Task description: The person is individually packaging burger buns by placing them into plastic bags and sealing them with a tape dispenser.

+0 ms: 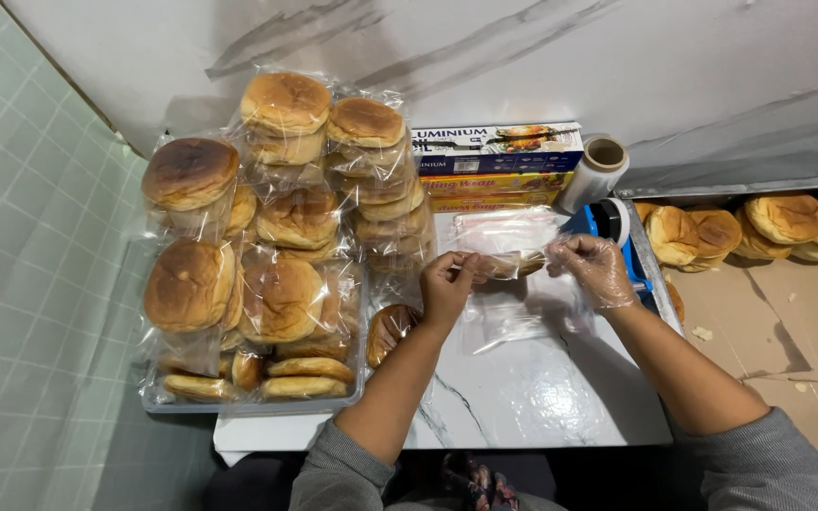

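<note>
Nearest the camera: two grey sleeves come up from the bottom edge over a white marble-patterned table [523,397]. A dark patterned item sits just below the table's near edge, too blurred to identify.

Left hand [447,284] — bare, fingers pinched together on the left end of a clear plastic bag [513,303]. Right hand [594,270] — in a thin transparent glove, fingertips closed on the right end of the same bag's top edge. The bag hangs between the two hands, its lower part lying flat on the table. At the pinched top edge something brownish shows inside the film; cannot tell what it is.

Just left of the left wrist: a single wrapped bun [388,331] lying on the table, touching the tray beside it.

Left of that, a shallow grey tray [248,405] stacked high with bagged buns [281,222], several layers, golden-brown tops, each in clear film.

Right of the right hand: a blue tape dispenser [608,220], partly hidden by the gloved fingers. Beyond the table's right edge, a cardboard-lined box [788,322] with loose unwrapped buns [759,227] lined along its far side, plus a few crumbs.

Further back, behind the bag: more flat clear bags [504,230] lying on the table. Behind these, stacked foil and wrap boxes [496,166] — blue on top, yellow-orange under it. A roll of clear film [594,170] leans just right of the boxes.

Farthest: a pale marbled wall [523,57]; green tiled floor [30,284] to the left.
</note>
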